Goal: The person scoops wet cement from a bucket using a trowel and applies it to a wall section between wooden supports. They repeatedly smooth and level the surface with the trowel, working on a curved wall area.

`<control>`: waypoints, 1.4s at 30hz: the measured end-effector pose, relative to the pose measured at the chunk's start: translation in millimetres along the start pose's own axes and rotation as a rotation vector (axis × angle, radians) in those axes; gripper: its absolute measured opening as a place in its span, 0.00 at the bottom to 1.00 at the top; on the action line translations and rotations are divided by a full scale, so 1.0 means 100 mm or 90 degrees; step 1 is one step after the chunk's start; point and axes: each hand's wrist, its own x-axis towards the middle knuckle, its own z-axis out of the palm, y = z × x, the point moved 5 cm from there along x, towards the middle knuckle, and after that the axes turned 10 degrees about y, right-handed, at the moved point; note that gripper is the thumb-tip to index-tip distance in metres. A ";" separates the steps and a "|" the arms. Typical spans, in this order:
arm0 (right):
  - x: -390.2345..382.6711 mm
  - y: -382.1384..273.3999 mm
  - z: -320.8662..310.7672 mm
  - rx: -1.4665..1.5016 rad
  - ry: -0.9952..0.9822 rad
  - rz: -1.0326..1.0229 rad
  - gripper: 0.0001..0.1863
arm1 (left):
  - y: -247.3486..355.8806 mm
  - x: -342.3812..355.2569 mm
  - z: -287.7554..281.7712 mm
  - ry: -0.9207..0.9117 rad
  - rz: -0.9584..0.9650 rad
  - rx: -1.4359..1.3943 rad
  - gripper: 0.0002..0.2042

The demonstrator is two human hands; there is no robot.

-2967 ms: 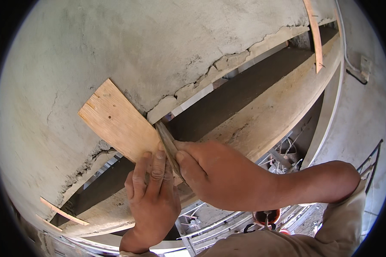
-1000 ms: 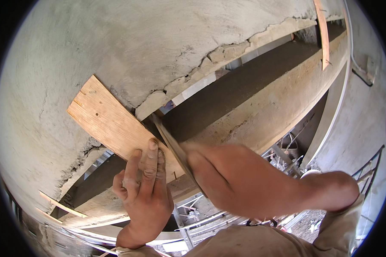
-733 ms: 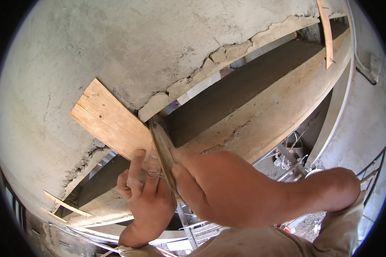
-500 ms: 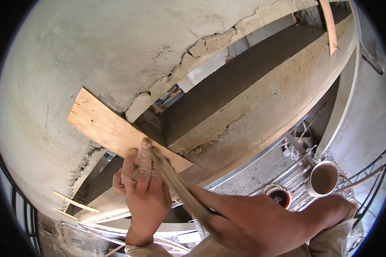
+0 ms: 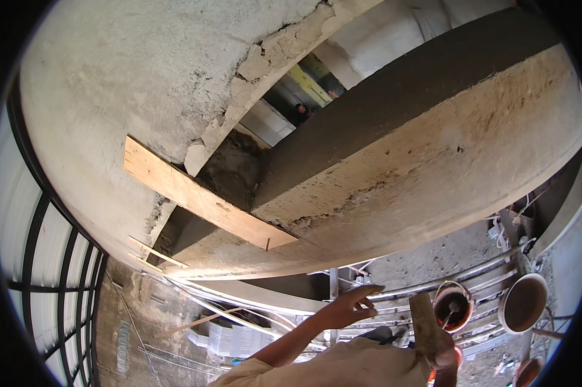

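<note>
A pale wooden board (image 5: pixel 194 190) slants across the gap in the plastered wall, reaching from the cracked upper plaster to the beam face below. A nail (image 5: pixel 268 244) stands out near its lower right end. My left hand (image 5: pixel 344 311) is well below the board, off it, with fingers loosely bent and apart and nothing in them. My right hand (image 5: pixel 443 353), at the lower right, is closed round a flat length of wood (image 5: pixel 426 321) that points upward. Part of that hand's fingers is hidden behind the wood.
A concrete beam (image 5: pixel 394 161) runs up to the right behind the gap. Below right, on scaffold bars (image 5: pixel 491 267), stand a bucket (image 5: pixel 453 306) with a tool in it and a wider bucket (image 5: pixel 524 303). Thin wooden strips (image 5: pixel 159 251) cross the opening at left. A person (image 5: pixel 301 113) shows through the gap.
My left hand has let go of the board and dropped down. The right hand has drawn back to the lower right with the wood. The board stays on the wall; the view has shifted.
</note>
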 end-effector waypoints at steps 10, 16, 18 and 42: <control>0.29 -0.20 0.22 -0.464 0.051 -0.289 0.27 | 0.11 0.63 0.93 -0.014 -0.078 -0.179 0.57; 0.36 0.28 -0.15 -0.480 0.121 -0.401 0.22 | -0.22 0.71 1.13 -0.040 -0.045 -0.167 0.48; 0.49 0.46 -0.25 -0.210 0.089 -0.314 0.23 | -0.58 0.93 1.37 -0.092 -0.070 -0.300 0.47; 2.99 0.96 -5.96 -0.920 0.753 0.030 0.14 | -6.12 3.72 4.28 -0.271 -0.075 0.246 0.26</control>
